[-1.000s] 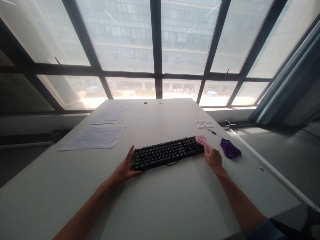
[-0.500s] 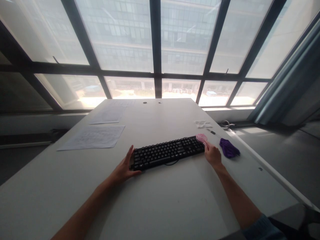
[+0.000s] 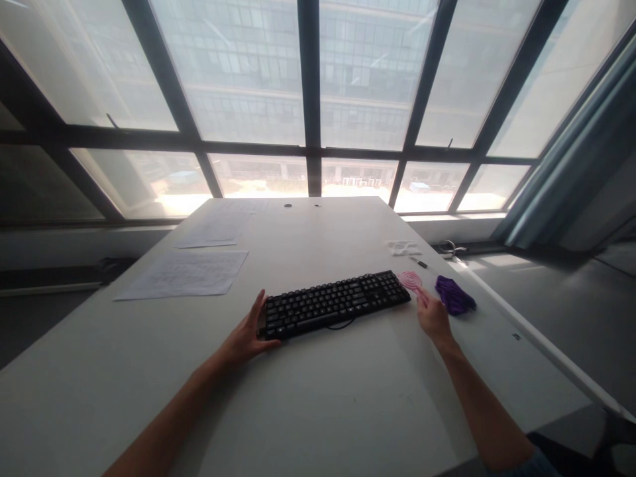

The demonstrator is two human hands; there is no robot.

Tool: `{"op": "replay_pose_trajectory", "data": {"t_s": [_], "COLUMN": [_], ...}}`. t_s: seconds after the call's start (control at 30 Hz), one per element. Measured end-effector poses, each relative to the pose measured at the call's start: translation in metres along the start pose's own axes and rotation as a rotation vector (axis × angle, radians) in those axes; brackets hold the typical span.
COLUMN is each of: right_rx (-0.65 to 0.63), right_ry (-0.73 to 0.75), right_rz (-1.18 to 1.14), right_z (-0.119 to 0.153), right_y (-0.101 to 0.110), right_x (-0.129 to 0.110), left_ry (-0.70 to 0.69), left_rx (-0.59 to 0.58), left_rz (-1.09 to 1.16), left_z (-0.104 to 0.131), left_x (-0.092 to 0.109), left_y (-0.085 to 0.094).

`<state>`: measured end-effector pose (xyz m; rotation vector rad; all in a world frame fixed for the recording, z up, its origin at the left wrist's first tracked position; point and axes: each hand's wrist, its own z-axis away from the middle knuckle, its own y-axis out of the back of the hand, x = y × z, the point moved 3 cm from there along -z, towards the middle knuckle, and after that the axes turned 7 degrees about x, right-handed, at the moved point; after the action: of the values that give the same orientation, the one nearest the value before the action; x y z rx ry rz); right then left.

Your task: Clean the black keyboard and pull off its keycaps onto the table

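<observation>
Presently we have the keyboard [image 3: 338,301] on the table [image 3: 318,404], slanted, with its right end farther from us than its left. Our left hand [image 3: 248,336] spans the left end and holds it between the thumb at the near edge and the fingers. Our right hand [image 3: 433,319] has its fingers closed around the handle of a pink brush [image 3: 411,281], whose round head is just beside the keyboard's right end; we cannot tell surely if this head rests on the table or is slightly above it. In our judgement, the main danger is that the right end has no hand on it: a sideways push of the brush could turn the keyboard around our left hand. Also the cable [image 3: 342,325], which makes a loop at the near edge, could catch if the keyboard slides. If our right hand swings outward, it could knock the purple cloth [image 3: 454,295] near it toward the table's edge. With a loose hold, the brush might twist.
</observation>
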<state>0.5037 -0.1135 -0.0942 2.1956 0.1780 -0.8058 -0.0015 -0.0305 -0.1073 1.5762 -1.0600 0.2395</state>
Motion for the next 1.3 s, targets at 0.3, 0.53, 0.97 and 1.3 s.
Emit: {"op": "replay_pose_trajectory", "data": {"t_s": [0.3,0.53,0.97,1.3], "right_rx": [-0.06,-0.154,-0.233,-0.026], "right_ry": [-0.005,0.047,0.05,-0.025], "right_rz": [0.071,-0.124,-0.111,0.053], "right_z": [0.003,0.003,0.011,0.013], "right_y": [0.006,0.0,0.007,0.021], "right_x": [-0.008,-0.009,-0.017,-0.006], "left_ry": [-0.004,-0.019,0.025,0.024], "left_rx": [0.005,0.002,-0.009,-0.003], "left_rz": [0.009,0.015,0.017,0.025], "left_z": [0.0,0.0,0.0,-0.001], "left_x": [-0.005,-0.008,-0.003,-0.003], "left_y": [0.0,-0.002,0.0,-0.001]}}
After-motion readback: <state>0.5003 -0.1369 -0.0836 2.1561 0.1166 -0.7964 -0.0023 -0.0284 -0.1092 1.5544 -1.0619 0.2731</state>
